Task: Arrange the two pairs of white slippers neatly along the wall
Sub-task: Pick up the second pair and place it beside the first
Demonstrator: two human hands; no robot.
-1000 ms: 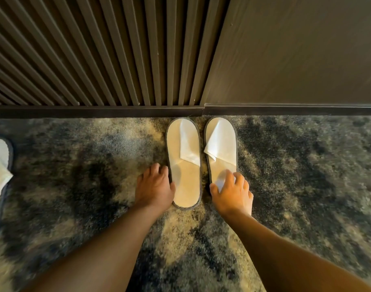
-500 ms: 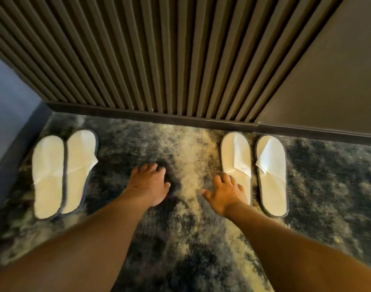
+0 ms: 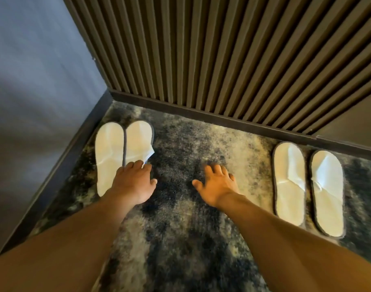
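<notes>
Two pairs of white slippers with dark trim lie on the carpet, toes toward the slatted wall (image 3: 201, 51). The left pair (image 3: 115, 148) sits in the corner, its two slippers side by side and touching. My left hand (image 3: 134, 182) rests palm down over the heel end of that pair's right slipper, fingers spread, covering part of it. The right pair (image 3: 306, 186) lies side by side near the wall's baseboard. My right hand (image 3: 218, 186) is flat and spread over bare carpet between the pairs, touching no slipper.
A grey-blue side wall (image 3: 32, 81) with a dark baseboard (image 3: 70, 157) closes the left side. A dark baseboard (image 3: 222, 121) runs under the slats. The mottled blue-grey carpet (image 3: 180, 239) fills the floor between and in front of the pairs.
Both hands have left the right pair and moved left. My left hand now lies on the left pair; my right hand is over carpet. The view has swung left toward the corner.
</notes>
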